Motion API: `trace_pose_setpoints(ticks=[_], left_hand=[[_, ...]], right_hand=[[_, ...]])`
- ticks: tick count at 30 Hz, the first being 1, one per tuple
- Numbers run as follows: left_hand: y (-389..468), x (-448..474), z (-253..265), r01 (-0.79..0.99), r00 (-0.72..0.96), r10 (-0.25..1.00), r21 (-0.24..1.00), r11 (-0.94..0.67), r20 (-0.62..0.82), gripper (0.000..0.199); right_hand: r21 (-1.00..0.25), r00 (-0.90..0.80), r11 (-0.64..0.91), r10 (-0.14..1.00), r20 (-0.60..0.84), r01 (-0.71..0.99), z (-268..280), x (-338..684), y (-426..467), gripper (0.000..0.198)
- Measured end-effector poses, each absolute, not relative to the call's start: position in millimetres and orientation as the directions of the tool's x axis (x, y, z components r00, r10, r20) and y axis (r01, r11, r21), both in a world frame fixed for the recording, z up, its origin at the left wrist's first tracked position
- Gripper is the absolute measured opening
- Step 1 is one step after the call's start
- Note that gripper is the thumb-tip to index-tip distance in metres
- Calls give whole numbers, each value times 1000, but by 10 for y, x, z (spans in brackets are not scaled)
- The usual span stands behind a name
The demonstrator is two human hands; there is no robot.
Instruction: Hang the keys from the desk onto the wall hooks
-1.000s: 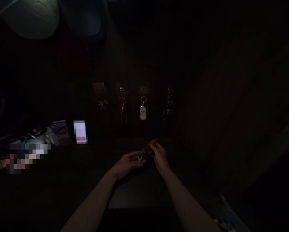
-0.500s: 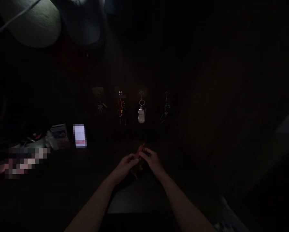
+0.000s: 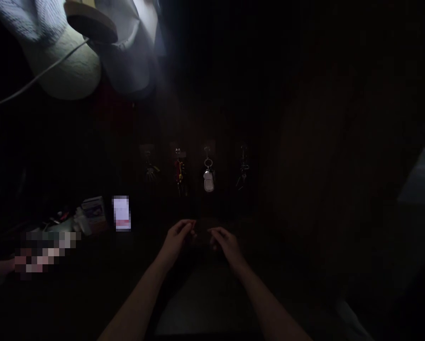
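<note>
The scene is very dark. My left hand (image 3: 177, 237) is closed, with a small reddish piece (image 3: 193, 222) showing at its fingertips; the rest of that piece is hidden by the fingers and shadow. A short gap to the right, my right hand (image 3: 226, 241) has its fingers drawn together in a pinch. What it holds, if anything, I cannot make out. Above both hands, a silver key fob (image 3: 208, 181) hangs from a ring on a hook. To its left hangs a red and yellow key bunch (image 3: 180, 173).
More keys (image 3: 150, 171) hang at the left, and another key bunch (image 3: 243, 176) at the right. A lit, blurred-out screen (image 3: 121, 213) and a small box (image 3: 93, 213) stand left of my hands. Pale caps (image 3: 70, 66) and a cord (image 3: 45, 71) hang at upper left.
My hands have drawn apart; before, they met on a reddish object. The view has tilted up, so the hooks and caps sit lower, and the upper left looks brighter.
</note>
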State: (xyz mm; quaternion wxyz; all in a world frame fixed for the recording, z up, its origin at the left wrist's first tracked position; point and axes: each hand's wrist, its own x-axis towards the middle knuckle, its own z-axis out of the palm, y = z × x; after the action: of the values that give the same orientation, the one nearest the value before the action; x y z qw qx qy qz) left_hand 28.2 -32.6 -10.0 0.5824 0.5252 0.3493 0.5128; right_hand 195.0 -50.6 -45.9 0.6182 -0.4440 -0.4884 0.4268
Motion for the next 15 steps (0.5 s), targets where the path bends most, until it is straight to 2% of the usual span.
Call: trace_pose_setpoints(ticks=[4,9,15], left_hand=[[-207,236,189,-154,194,961,973,-170,199,35],[45,202,560,-10,151,913,925,-381,378,30],[445,239,1032,249,170,766,725,-643,621,25]], right_hand=[[-963,172,245,959,224,-110,-474,1948,-491,45],[-967,173,230,962,210,-107,-464,1946,-515,43],[-964,135,251,962,239,-86,-469,1961,-528,36]])
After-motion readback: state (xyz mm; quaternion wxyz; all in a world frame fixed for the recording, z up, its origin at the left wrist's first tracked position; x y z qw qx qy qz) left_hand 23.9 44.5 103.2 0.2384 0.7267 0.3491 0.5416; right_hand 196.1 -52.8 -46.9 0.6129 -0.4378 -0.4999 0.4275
